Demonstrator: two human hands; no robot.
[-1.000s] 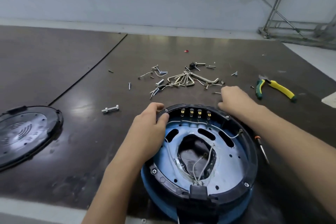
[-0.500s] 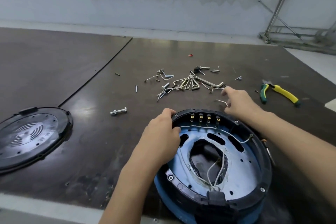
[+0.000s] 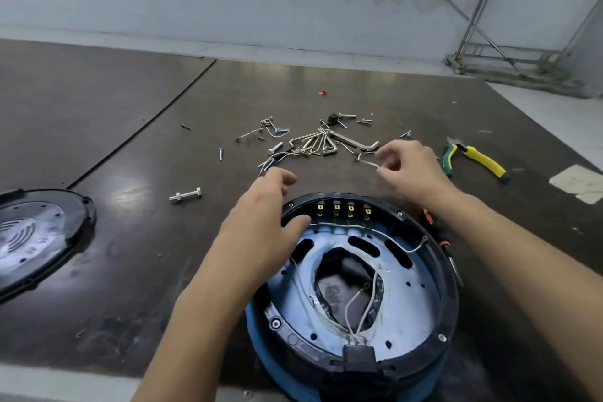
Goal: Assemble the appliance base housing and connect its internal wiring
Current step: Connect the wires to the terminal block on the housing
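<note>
The round appliance base housing (image 3: pixel 421 313), blue with a black ring, lies open side up at the table's near edge. Several brass terminals (image 3: pixel 342 207) line its far inner wall, and thin white wires (image 3: pixel 354 307) run across its central opening. My left hand (image 3: pixel 264 225) hovers over the housing's far left rim, fingers relaxed, holding nothing. My right hand (image 3: pixel 408 170) is past the rim and pinches a short loose white wire (image 3: pixel 367 162) lifted off the table.
A black round bottom cover (image 3: pixel 32 235) lies at the left. Hex keys (image 3: pixel 326 142), screws and a bolt (image 3: pixel 185 195) are scattered beyond the housing. Green-yellow pliers (image 3: pixel 473 157) lie at the right. A screwdriver (image 3: pixel 440 238) lies against the housing's right side.
My left hand let go of the housing rim and lifted above it. My right hand reached to the table and picked up the short white wire.
</note>
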